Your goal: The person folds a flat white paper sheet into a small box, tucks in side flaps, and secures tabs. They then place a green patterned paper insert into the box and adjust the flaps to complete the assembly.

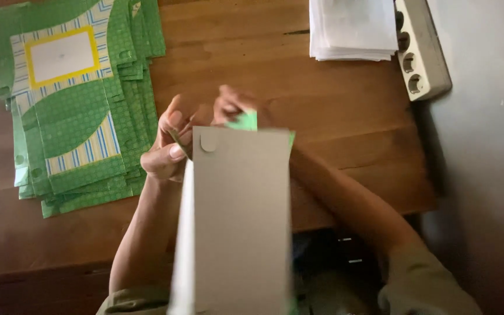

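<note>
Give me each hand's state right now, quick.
Left hand: closed, pinching the grey-backed card box at its top edge.
Right hand: gripping its green flap.

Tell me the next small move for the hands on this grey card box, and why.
Probably press the green flap down into the box top: the right hand pinches it at the upper edge, while the left hand steadies the left corner.

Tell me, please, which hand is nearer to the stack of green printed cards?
The left. The left hand grips the grey box at its top left corner, just right of the green stack. The right hand is farther right, at the box's top edge.
</note>
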